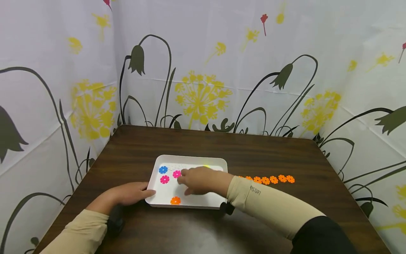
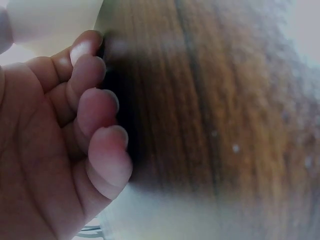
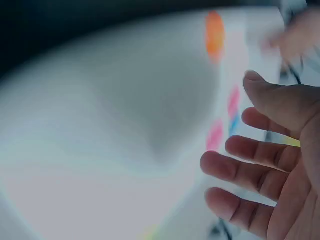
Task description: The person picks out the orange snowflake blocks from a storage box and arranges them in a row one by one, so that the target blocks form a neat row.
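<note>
A white tray lies on the table with flower-shaped discs in it. A blue disc and two pink discs are at its left, an orange disc near the front rim. Most of a yellow disc is hidden behind the right hand. My left hand holds the tray's left edge, thumb over the rim; in the left wrist view its fingers curl close over the table. Over the tray, my right hand reaches leftward beside a pink disc, its fingers spread and holding nothing in the right wrist view.
Several orange discs form a row on the brown wooden table, right of the tray and partly behind the right forearm. A white curtain printed with flowers hangs around the table's back and sides.
</note>
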A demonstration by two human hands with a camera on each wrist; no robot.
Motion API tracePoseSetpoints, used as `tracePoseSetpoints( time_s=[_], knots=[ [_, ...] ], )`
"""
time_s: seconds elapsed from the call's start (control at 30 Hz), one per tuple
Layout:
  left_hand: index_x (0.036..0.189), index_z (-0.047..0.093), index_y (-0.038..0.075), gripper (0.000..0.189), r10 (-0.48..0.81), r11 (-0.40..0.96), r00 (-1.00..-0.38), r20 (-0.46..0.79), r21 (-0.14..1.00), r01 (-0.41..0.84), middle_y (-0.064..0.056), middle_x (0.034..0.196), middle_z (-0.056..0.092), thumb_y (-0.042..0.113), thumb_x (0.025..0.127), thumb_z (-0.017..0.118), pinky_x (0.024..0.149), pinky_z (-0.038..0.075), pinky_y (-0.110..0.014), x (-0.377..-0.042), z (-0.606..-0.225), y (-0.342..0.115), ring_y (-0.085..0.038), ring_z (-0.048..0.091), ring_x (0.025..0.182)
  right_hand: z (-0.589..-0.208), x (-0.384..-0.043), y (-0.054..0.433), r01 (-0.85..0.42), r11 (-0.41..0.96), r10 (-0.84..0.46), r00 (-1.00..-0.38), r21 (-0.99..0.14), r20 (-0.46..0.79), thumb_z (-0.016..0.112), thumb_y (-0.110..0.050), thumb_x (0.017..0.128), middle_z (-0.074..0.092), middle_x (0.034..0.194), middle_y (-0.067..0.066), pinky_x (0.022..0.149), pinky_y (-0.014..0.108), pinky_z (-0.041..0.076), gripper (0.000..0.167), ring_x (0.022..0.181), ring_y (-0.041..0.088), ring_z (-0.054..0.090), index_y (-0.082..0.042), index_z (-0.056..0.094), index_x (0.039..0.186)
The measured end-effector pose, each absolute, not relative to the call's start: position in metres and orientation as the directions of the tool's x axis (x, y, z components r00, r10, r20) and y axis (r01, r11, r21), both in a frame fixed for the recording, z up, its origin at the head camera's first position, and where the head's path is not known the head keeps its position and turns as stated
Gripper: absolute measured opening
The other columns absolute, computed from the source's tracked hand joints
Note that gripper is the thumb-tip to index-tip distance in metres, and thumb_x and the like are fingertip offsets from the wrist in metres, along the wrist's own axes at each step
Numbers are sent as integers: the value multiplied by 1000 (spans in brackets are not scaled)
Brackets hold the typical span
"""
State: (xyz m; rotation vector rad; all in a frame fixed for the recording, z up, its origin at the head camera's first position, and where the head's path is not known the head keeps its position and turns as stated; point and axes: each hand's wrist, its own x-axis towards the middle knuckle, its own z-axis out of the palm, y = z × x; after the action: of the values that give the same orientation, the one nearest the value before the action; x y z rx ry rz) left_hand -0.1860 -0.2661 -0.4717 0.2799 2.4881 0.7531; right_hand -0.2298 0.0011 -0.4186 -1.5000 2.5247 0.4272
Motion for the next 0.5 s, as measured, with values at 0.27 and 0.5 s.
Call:
tracePoseSetpoints(
  time_s=[0.27, 0.5],
  knots=[
    [140, 49, 3, 60, 377, 806, -837, -396, 586, 86, -18, 137, 56, 45, 97, 56, 107, 38, -60, -188, -470, -264, -38, 54, 123, -446, -205, -16, -917, 318, -890, -376, 241, -258, 65, -29, 93, 57, 99, -6, 59, 20, 48, 24, 77, 8, 54, -30, 58, 116],
    [138, 50, 3, 58, 370, 807, -838, -401, 586, 76, -18, 136, 56, 43, 97, 56, 106, 39, -59, -186, -471, -268, -37, 54, 123, -448, -210, -18, -936, 292, -898, -339, 196, -281, 71, -29, 89, 58, 100, -6, 57, 18, 45, 33, 76, 7, 55, -30, 57, 118]
  ],
)
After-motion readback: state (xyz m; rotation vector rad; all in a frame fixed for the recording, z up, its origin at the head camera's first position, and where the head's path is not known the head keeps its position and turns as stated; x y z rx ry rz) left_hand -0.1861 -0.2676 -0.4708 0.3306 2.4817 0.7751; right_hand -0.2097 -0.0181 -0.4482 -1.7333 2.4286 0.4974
